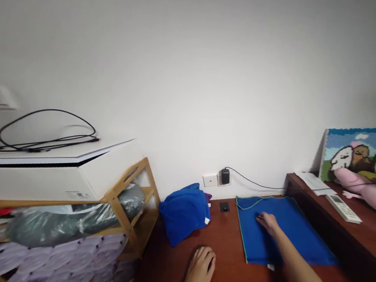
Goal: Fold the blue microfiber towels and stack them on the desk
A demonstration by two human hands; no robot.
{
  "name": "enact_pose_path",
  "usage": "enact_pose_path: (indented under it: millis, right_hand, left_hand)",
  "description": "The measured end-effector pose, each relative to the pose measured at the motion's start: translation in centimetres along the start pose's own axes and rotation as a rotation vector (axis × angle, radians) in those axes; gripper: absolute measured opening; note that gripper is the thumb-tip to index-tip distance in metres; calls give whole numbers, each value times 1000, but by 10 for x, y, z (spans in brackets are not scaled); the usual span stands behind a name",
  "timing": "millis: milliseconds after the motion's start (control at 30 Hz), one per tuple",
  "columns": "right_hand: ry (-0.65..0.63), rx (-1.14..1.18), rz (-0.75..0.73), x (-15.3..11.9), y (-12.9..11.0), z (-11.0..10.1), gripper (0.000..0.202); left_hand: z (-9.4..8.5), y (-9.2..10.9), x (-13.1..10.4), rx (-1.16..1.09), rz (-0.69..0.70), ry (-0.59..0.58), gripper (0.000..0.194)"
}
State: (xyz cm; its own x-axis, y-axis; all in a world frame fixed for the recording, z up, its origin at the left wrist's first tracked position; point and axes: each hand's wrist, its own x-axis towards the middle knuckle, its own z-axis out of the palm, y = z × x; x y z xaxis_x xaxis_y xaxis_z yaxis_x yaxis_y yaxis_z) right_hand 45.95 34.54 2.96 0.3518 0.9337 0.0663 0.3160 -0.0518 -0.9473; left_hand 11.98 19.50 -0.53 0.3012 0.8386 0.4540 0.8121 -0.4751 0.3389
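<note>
A blue cloth point(285, 238) with green stitched edges lies spread on the reddish-brown desk, its upper left edge folded over. My right hand point(268, 223) is over the left part of this cloth, fingers bent and drawn together; whether they pinch any fabric is hidden. To the left, my left hand point(201, 265) rests on the bare desktop with loosely curved fingers, holding nothing. Beyond it, a crumpled pile of blue cloth point(185, 211) with a white tag sits against the wall, a bit of purple fabric showing behind it.
A black charger point(225, 177) is plugged in at the wall, its cable running right. The raised ledge on the right holds a white remote point(343, 208), a pink plush toy point(372, 193) and a dog picture point(352, 153). On the left, a wooden rack point(134, 193) carries a white box point(40, 183).
</note>
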Motion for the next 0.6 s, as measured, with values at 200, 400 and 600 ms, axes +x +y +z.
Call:
enact_pose_path:
  millis: [200, 400, 600]
  right_hand:
    - [-44, 516, 124, 52, -52, 84, 17]
    - [29, 661, 250, -3, -46, 69, 26]
    - [-95, 196, 9, -179, 23, 15, 36]
  left_hand:
    - [10, -23, -10, -13, -48, 39, 27]
    - [11, -21, -5, -70, -106, 87, 28]
    - [-1, -39, -5, -71, -300, 260, 25]
